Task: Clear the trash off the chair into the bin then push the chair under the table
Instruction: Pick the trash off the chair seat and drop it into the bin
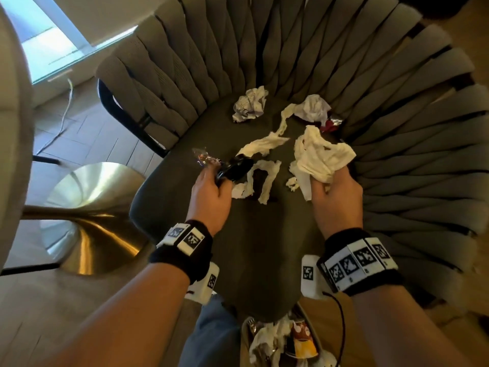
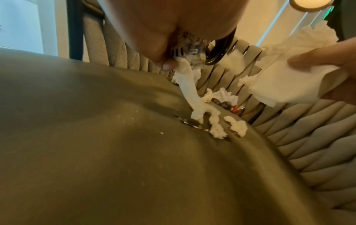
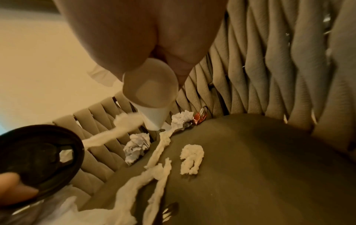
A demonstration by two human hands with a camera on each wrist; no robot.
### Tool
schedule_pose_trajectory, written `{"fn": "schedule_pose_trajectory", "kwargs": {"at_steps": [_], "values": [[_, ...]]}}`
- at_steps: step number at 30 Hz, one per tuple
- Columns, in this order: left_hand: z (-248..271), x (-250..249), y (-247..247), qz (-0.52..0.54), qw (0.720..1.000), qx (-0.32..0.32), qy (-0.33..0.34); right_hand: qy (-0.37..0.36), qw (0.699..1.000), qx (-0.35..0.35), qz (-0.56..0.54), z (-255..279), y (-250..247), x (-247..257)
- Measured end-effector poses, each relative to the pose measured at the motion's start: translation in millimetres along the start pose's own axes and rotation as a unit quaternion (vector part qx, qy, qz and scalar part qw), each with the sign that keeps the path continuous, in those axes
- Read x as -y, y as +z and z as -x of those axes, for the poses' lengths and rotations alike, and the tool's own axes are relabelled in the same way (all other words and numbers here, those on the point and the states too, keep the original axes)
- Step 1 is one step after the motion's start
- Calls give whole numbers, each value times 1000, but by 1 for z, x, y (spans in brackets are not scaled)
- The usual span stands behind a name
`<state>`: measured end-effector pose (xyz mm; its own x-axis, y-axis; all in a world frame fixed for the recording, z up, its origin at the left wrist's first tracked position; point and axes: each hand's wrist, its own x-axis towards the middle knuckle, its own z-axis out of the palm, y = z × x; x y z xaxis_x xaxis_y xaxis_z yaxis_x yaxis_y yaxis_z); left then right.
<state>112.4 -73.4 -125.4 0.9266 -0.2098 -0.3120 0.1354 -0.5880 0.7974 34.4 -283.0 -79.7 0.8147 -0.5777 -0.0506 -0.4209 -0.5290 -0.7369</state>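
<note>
The grey-green chair seat [image 1: 254,234] carries trash: torn white tissue strips [image 1: 264,178], two crumpled paper balls [image 1: 248,104] by the woven back, and a red foil wrapper [image 1: 329,125]. My left hand [image 1: 211,181] grips a black plastic lid [image 1: 236,168] together with a clear wrapper [image 1: 203,157] and the end of a tissue strip [image 2: 187,86] that trails down to the seat. My right hand [image 1: 333,186] grips a bunch of white tissue [image 1: 320,154] just above the seat's right side. The lid [image 3: 38,159] shows large at the left of the right wrist view.
An open bin [image 1: 280,340] with tissue and a snack packet in it sits below the seat's front edge, between my arms. A round brass table base [image 1: 87,221] stands on the floor to the left. The chair's woven back [image 1: 397,128] wraps the far and right sides.
</note>
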Motion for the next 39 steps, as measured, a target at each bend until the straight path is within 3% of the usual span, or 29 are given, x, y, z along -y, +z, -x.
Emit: {"fn": "schedule_pose_trajectory", "kwargs": {"at_steps": [4,7,12,16,20,24,29,32,35,39], "values": [[67,-16,-1,58,998,-10,5,-4,999,-16,-45,48,-31,8],[142,-23,4,97,995,33,-2,29,997,13,-72,108,-58,7],[266,5,44,56,983,164,-67,123,981,143,-36,232,-87,-39],[325,71,103,-6,959,232,-161,205,944,250,59,302,-69,-112],[338,146,167,-47,947,232,-217,264,894,331,146,321,-9,-193],[322,200,222,-160,945,188,-215,217,858,395,246,321,51,-260],[294,239,274,-305,904,225,-196,184,822,421,336,315,103,-304],[277,263,288,-354,875,259,-204,188,821,421,336,310,126,-318],[269,261,285,-325,882,258,-220,202,839,402,306,303,129,-316],[273,218,256,-270,897,249,-245,263,839,397,262,294,105,-286]]}}
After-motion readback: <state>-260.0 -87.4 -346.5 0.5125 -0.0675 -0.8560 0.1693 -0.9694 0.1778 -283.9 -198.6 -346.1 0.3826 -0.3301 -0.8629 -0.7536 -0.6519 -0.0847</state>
